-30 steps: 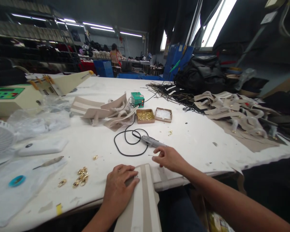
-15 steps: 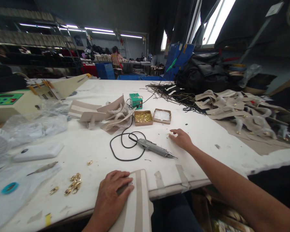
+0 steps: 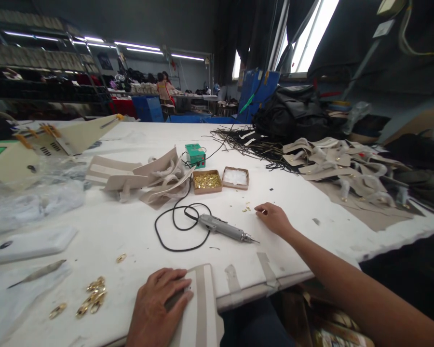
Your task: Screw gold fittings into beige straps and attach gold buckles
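Observation:
My left hand (image 3: 159,304) lies flat on a beige and white striped panel (image 3: 204,308) at the table's near edge, its fingers a little apart. Beyond the panel, my right hand (image 3: 275,219) is low over the table with thumb and forefinger pinched together. Whatever is between those fingertips is too small to make out. Several tiny gold pieces (image 3: 246,209) lie just left of them. Between the hands rests a grey electric screwdriver (image 3: 224,227), tip pointing right, on a coiled black cord. Gold clasps (image 3: 93,295) sit in a loose pile left of my left hand.
A small box of gold hardware (image 3: 207,181) and a box with white contents (image 3: 236,178) stand mid-table before a green power unit (image 3: 195,155). Beige pieces (image 3: 141,176) lie left; more beige straps (image 3: 342,156) and black cords (image 3: 249,142) are heaped right.
The view has swung slightly right. My right hand's fingertips have drawn together and moved a little right, away from the tiny gold pieces. My left hand stays on the panel.

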Demonstrator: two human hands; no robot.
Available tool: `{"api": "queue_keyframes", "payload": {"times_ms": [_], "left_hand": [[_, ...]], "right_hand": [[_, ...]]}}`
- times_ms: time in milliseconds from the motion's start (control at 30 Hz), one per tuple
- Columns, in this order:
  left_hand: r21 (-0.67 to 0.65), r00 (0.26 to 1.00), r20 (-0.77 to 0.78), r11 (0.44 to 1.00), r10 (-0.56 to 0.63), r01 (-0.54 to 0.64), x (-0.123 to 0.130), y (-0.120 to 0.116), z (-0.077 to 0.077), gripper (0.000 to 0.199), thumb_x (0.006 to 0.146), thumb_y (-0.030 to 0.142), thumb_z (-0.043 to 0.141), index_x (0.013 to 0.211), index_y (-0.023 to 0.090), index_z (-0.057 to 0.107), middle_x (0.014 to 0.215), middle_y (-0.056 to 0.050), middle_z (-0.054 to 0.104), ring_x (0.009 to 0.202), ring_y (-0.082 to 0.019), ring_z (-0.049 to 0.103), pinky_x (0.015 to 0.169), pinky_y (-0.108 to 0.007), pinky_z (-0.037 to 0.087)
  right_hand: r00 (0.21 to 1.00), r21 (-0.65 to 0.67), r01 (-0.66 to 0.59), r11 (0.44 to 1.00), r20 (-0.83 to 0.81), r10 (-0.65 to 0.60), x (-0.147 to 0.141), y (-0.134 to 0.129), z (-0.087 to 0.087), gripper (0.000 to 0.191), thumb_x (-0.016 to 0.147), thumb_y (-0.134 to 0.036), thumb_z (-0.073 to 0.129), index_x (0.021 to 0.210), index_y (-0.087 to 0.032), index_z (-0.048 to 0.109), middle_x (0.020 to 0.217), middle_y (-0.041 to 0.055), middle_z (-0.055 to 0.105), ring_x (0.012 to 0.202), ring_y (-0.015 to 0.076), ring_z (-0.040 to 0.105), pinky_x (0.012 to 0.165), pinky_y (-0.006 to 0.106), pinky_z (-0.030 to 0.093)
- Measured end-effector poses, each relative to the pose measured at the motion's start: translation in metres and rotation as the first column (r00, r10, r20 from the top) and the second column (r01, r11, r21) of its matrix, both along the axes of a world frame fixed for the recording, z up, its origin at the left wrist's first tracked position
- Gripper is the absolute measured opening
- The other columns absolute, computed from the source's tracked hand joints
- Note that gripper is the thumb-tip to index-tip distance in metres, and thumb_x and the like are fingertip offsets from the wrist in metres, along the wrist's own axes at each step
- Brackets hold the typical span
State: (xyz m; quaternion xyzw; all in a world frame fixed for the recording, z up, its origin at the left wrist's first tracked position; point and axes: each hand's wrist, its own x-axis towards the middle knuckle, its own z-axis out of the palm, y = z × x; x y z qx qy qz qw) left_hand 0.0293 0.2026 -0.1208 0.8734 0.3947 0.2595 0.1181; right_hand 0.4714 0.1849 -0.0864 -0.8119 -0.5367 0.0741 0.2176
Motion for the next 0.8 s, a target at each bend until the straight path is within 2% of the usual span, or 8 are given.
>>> {"api": "queue_keyframes", "payload": {"times_ms": [133,233,333,467,600,800], "left_hand": [[0.050,1.000,0.006,0.999,-0.019,0.018,0.000,-0.001,0.002,0.022,0.090,0.051,0.074,0.103,0.036,0.083,0.118,0.000,0.080,0.114,-0.032,0.068,0.093,-0.049,0.057],[0.074,1.000,0.007,0.997,-0.021,0.020,0.000,-0.002,0.003,0.022,0.091,0.052,0.072,0.103,0.036,0.082,0.117,0.001,0.080,0.113,-0.032,0.069,0.091,-0.048,0.058],[0.080,1.000,0.015,0.997,-0.024,0.022,0.000,-0.003,0.003,0.021,0.092,0.052,0.071,0.104,0.038,0.081,0.118,0.002,0.080,0.114,-0.032,0.068,0.091,-0.050,0.058],[0.067,1.000,0.000,0.997,-0.024,0.024,-0.001,-0.001,-0.001,0.022,0.091,0.053,0.072,0.106,0.040,0.081,0.120,0.004,0.079,0.116,-0.033,0.067,0.092,-0.052,0.057],[0.068,1.000,-0.009,0.997,-0.024,0.024,-0.002,0.000,-0.004,0.024,0.091,0.054,0.072,0.107,0.039,0.081,0.120,0.003,0.079,0.117,-0.033,0.067,0.093,-0.052,0.057],[0.065,0.999,-0.016,0.997,-0.036,0.037,-0.002,0.001,-0.004,0.024,0.092,0.053,0.071,0.108,0.038,0.081,0.121,0.002,0.079,0.118,-0.033,0.066,0.094,-0.051,0.057]], "right_hand": [[0.999,-0.005,0.040,0.999,-0.004,-0.040,0.003,0.037,-0.008,0.029,0.097,-0.030,0.062,0.122,-0.025,0.076,0.116,0.0038,0.074,0.099,0.0184,0.068,0.090,0.028,0.048],[0.999,-0.025,0.033,0.999,0.006,-0.033,0.005,0.051,-0.013,0.027,0.096,-0.032,0.064,0.118,-0.027,0.079,0.115,0.0040,0.073,0.098,0.0200,0.068,0.085,0.029,0.048],[1.000,-0.044,0.020,0.999,0.014,-0.019,0.010,0.045,-0.016,0.023,0.093,-0.031,0.066,0.110,-0.027,0.081,0.111,0.0036,0.074,0.097,0.0206,0.067,0.083,0.029,0.047],[1.000,-0.057,0.029,0.998,0.011,-0.028,0.022,0.023,-0.016,0.022,0.091,-0.029,0.066,0.109,-0.027,0.080,0.110,0.0027,0.075,0.096,0.0194,0.068,0.083,0.028,0.046],[1.000,-0.071,0.028,0.997,-0.003,-0.029,0.028,0.009,-0.014,0.016,0.090,-0.029,0.066,0.096,-0.026,0.081,0.105,0.0018,0.077,0.096,0.0198,0.068,0.083,0.027,0.046],[0.998,-0.077,0.045,0.996,-0.040,-0.048,0.032,0.008,-0.002,0.027,0.097,-0.036,0.057,0.099,-0.024,0.082,0.092,0.0023,0.079,0.087,0.0198,0.070,0.074,0.027,0.046]]}}
